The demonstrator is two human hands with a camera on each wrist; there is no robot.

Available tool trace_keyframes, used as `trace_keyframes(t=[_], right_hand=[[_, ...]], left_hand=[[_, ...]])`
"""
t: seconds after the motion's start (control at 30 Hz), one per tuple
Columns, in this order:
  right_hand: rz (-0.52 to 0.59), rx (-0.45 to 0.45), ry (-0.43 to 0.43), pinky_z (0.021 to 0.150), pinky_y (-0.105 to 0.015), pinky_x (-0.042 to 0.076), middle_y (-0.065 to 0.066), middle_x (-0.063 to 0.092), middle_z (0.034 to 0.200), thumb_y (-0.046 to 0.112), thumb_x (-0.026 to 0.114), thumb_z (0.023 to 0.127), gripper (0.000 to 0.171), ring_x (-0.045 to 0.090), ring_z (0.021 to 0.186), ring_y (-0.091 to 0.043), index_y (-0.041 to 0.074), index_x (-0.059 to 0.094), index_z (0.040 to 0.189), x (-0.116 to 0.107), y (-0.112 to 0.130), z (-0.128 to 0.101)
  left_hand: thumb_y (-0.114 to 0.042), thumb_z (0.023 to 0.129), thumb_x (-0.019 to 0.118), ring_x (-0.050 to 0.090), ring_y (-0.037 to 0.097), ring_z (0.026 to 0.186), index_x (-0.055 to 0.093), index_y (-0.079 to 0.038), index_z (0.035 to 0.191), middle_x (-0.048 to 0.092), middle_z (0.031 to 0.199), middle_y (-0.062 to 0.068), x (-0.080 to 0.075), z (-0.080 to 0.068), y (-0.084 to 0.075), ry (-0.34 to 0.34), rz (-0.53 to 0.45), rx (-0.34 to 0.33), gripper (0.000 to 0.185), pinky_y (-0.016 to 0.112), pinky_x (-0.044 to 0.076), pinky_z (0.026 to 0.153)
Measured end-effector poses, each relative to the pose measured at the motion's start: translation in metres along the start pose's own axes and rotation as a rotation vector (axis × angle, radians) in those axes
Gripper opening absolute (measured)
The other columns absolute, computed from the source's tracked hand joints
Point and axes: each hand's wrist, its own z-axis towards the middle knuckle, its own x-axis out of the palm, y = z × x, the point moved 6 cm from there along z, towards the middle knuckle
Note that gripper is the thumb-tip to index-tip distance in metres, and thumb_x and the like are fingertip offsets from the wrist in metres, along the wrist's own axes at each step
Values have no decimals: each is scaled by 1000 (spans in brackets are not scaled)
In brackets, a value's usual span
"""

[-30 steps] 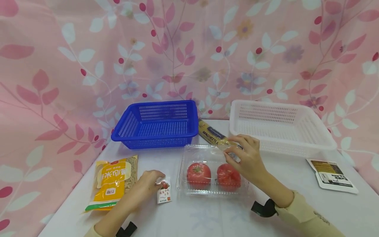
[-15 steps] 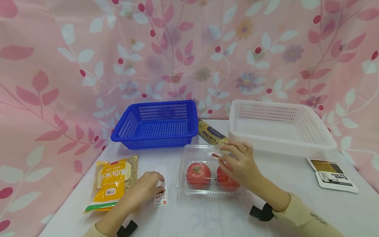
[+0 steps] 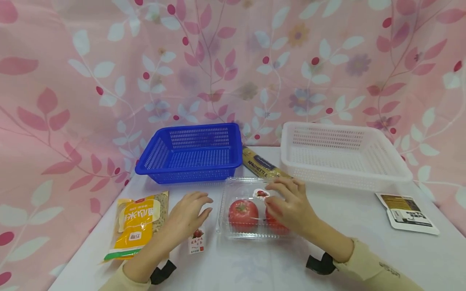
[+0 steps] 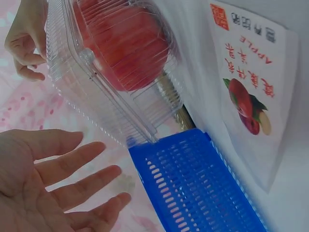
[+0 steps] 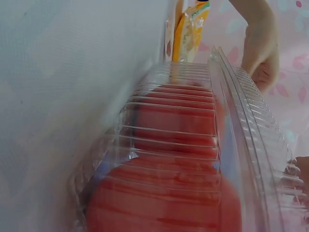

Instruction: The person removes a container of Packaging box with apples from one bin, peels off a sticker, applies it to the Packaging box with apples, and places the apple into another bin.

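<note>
A clear plastic clamshell box (image 3: 236,186) holds two tomatoes (image 3: 243,216) at the middle of the table. On its lid lies a round white sticker (image 3: 260,194) with a red fruit picture. My right hand (image 3: 293,208) is over the box's right side, thumb and forefinger apart at the sticker's right edge, partly covering the right tomato. My left hand (image 3: 187,214) hovers left of the box, fingers spread and holding nothing; the left wrist view shows its bare palm. Below it lies a small white paper (image 4: 256,96) printed with red apples and the word APPLE.
Behind the box stand a blue basket (image 3: 189,176) and a white basket (image 3: 349,180). A spaghetti pack (image 3: 260,163) lies between them. On the left is a yellow bag of grain-like food (image 3: 136,226); on the right, a flat white and brown pouch (image 3: 405,214).
My right hand has moved left and down onto the lid, bringing the round sticker there. My left hand has let go of the apple-printed paper and lifted away, its fingers opening.
</note>
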Motion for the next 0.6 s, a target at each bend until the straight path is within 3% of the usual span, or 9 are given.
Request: trace_keyframes(t=[0.2,0.3,0.4,0.5,0.6], right_hand=[[-28,-3,28,78,-48,32,-8,61,96,21,48,89,29,52,97,-31,10,66,69,5,3,-2],[-42,14,84,80,-48,32,-8,61,98,18,58,82,18,52,99,-31,10,68,69,8,3,-4],[-50,30,134,82,-48,31,-8,61,99,14,69,71,5,51,102,-31,10,69,70,10,2,-6],[-57,32,144,82,-48,31,-8,61,100,12,74,65,6,51,102,-31,10,69,69,11,2,-7],[-63,24,134,81,-47,31,-8,62,99,11,74,63,7,52,101,-30,11,69,67,11,3,-7]], left_hand=[[-13,87,61,50,30,115,66,-8,108,62,115,9,5,16,-22,-24,37,181,22,44,39,97],[-15,91,55,45,30,121,63,-8,115,58,121,8,14,23,-31,24,79,256,26,46,37,98],[-27,94,50,38,30,127,57,-8,124,52,130,8,22,29,-39,109,91,285,36,47,34,100],[-37,95,44,32,29,131,51,-9,131,46,137,7,30,35,-45,183,84,299,46,49,31,102],[-41,96,39,28,27,133,48,-12,134,42,140,6,35,40,-52,205,104,347,49,48,28,104]])
